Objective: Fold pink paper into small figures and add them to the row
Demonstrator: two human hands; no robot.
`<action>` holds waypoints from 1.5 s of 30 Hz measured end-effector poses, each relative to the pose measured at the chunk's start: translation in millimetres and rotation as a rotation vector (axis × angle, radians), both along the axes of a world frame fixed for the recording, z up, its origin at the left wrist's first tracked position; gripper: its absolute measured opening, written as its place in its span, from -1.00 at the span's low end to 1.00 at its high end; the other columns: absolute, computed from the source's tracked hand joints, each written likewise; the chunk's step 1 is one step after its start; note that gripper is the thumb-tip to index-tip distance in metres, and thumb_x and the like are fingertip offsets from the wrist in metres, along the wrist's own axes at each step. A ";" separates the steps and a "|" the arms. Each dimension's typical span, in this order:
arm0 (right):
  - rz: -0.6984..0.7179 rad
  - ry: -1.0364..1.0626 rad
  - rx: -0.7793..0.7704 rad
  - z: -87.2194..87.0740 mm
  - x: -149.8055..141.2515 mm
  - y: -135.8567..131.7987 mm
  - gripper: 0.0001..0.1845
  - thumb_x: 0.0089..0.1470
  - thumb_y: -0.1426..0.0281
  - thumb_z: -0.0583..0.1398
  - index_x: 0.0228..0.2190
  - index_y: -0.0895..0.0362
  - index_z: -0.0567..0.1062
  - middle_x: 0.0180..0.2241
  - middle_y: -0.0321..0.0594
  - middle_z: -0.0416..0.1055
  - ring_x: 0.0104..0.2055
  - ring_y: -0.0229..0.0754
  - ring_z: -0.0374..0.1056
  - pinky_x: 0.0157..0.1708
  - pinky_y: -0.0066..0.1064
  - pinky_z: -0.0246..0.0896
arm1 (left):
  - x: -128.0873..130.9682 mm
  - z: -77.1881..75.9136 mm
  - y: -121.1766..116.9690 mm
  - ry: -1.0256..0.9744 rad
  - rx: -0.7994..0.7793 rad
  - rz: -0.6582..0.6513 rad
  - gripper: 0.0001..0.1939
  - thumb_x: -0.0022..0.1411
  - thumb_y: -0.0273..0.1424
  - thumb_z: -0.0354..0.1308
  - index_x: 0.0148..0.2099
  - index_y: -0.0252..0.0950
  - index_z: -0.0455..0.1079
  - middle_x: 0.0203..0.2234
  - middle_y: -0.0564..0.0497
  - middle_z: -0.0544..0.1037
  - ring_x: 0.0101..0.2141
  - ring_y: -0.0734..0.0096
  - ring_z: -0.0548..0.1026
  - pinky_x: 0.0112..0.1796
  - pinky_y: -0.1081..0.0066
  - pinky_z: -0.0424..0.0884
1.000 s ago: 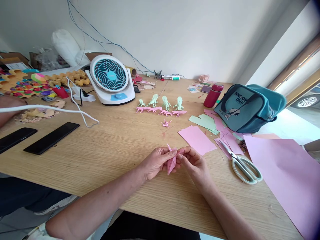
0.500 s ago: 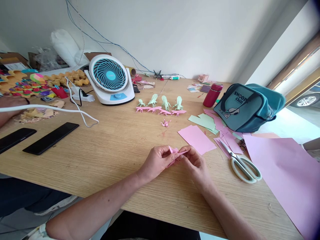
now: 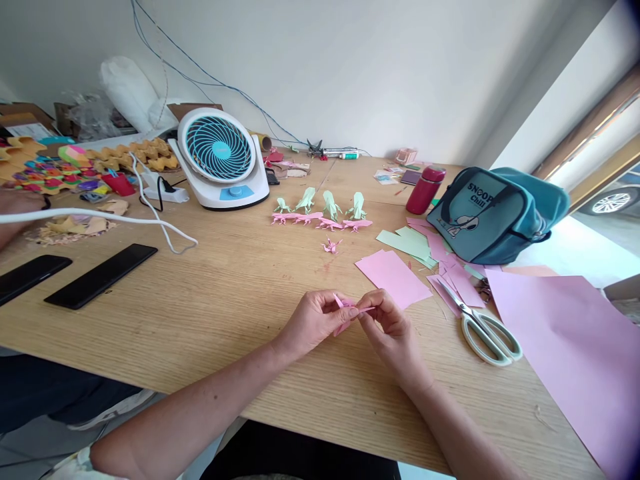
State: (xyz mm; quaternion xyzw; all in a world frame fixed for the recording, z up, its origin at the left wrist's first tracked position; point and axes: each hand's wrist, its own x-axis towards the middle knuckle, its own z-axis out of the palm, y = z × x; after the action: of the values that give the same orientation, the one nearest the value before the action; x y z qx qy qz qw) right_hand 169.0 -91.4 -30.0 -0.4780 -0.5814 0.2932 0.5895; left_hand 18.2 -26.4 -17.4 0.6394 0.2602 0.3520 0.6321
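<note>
A small folded piece of pink origami paper (image 3: 342, 319) is held between my hands just above the table. My left hand (image 3: 320, 320) is closed on its body, thumb on top, and partly hides it. With thumb and forefinger, my right hand (image 3: 387, 327) pinches a thin pointed flap on its right side. Beyond my hands lies a small pink folded figure (image 3: 331, 246). Farther back stand rows of pink folded figures (image 3: 306, 218) and green folded figures (image 3: 331, 205). Flat pink paper sheets (image 3: 393, 279) lie just past my right hand.
Scissors (image 3: 487, 328) lie to the right beside a large pink sheet (image 3: 575, 347). A teal bag (image 3: 480, 220) and red bottle (image 3: 425, 191) stand behind. On the left are a fan (image 3: 220, 157), a white cable (image 3: 100, 215), two dark flat devices (image 3: 103, 277) and another person's arm (image 3: 17, 210).
Between my fingers the pink origami has tilted, so its long lower point no longer hangs toward me. Both hands stay in nearly the same place, still gripping it.
</note>
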 end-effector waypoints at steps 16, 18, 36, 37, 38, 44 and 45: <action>-0.047 -0.276 0.171 8.4 -0.9 -3.9 -0.83 0.15 0.59 0.14 -0.35 0.07 0.42 -0.39 -0.27 0.31 -0.35 -0.22 0.22 -0.40 -0.36 0.14 | -8.2 6.8 9.1 0.083 0.055 -0.027 -0.78 0.12 -0.30 0.33 -0.41 -0.38 0.55 -0.55 0.05 0.48 -0.51 0.54 0.40 -0.44 0.52 0.30; -0.045 -0.276 0.181 9.0 -0.8 -4.3 -0.83 0.16 0.58 0.14 -0.35 0.07 0.43 -0.40 -0.27 0.32 -0.35 -0.22 0.23 -0.40 -0.36 0.14 | -9.4 6.9 10.4 0.077 0.067 -0.064 -0.78 0.14 -0.30 0.32 -0.41 -0.38 0.55 -0.55 0.04 0.49 -0.51 0.53 0.42 -0.43 0.51 0.32; 0.025 -0.041 -0.038 5.3 4.0 -3.6 -0.87 0.19 0.29 0.22 -0.39 0.04 0.48 -0.40 -0.25 0.32 -0.34 -0.18 0.23 -0.34 -0.34 0.16 | -18.4 17.9 3.1 0.152 0.815 0.077 -0.84 0.30 -0.41 0.18 -0.14 -0.24 0.58 -0.31 -0.02 0.65 -0.27 0.38 0.54 -0.21 0.42 0.42; 0.047 -0.017 -0.053 5.4 4.8 -3.5 -0.88 0.18 0.29 0.22 -0.38 0.04 0.51 -0.39 -0.24 0.32 -0.32 -0.18 0.24 -0.33 -0.34 0.16 | -18.9 17.7 3.7 0.162 0.860 0.093 -0.85 0.30 -0.42 0.17 -0.15 -0.25 0.57 -0.32 -0.02 0.65 -0.28 0.38 0.54 -0.21 0.41 0.42; 0.068 0.005 -0.064 5.6 5.6 -3.6 -0.88 0.18 0.29 0.23 -0.37 0.03 0.53 -0.38 -0.24 0.33 -0.31 -0.19 0.24 -0.32 -0.34 0.15 | -19.4 17.7 4.2 0.173 0.896 0.104 -0.85 0.30 -0.43 0.17 -0.16 -0.26 0.57 -0.33 -0.03 0.65 -0.28 0.38 0.53 -0.22 0.41 0.42; 0.157 0.119 -0.210 8.4 11.0 -5.6 -0.73 0.24 0.20 0.13 -0.38 0.05 0.55 -0.37 -0.24 0.34 -0.29 -0.18 0.23 -0.27 -0.35 0.14 | -22.9 21.9 5.5 0.236 1.025 0.105 -0.84 0.32 -0.48 0.12 -0.15 -0.28 0.54 -0.33 -0.02 0.64 -0.29 0.39 0.51 -0.23 0.40 0.40; 0.163 0.136 -0.247 8.4 11.8 -5.5 -0.69 0.24 0.17 0.12 -0.39 0.06 0.54 -0.38 -0.25 0.34 -0.29 -0.18 0.23 -0.26 -0.36 0.14 | -23.3 22.4 5.6 0.253 1.033 0.096 -0.83 0.33 -0.48 0.11 -0.15 -0.28 0.54 -0.32 -0.02 0.64 -0.29 0.39 0.50 -0.23 0.40 0.40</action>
State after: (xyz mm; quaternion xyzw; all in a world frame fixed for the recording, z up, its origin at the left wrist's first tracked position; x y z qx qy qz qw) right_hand 180.8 -96.9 -21.6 -0.4773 -0.5366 0.4411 0.5383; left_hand -5.1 -20.8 5.1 0.8922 0.1560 0.3828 0.1818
